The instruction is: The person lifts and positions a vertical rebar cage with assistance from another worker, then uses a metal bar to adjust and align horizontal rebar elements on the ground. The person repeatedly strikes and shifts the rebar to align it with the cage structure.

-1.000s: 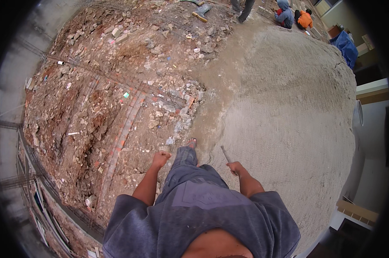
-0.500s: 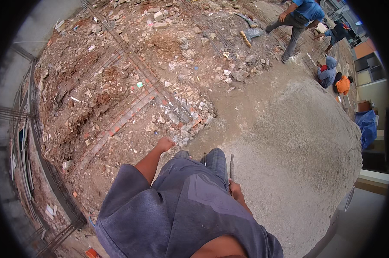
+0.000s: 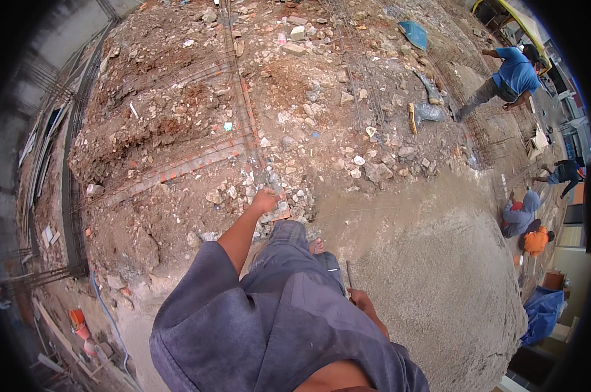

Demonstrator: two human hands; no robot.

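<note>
Apparently the person (image 3: 263, 313) is walking, right hand (image 3: 361, 301) wrapped round a thin tool (image 3: 349, 276) above the concrete (image 3: 433, 274), left hand (image 3: 265, 200) loosely curled, seemingly empty; the next step calls for sure footing.

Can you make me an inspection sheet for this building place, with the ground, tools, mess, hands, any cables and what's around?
Surface: reddish rubble ground ahead and left; smoother grey ground at right.
Job's things: thin rod; exact kind unclear.
Clutter: orange container at lower left; boot with yellow sole at upper right.
Hands: right hand grips the rod; left hand looks loosely curled, contents unclear.
Cables: thin blue line on the ground; hose or cable unclear.
Surroundings: person in blue shirt, person in orange and blue tarp, all at right.
</note>
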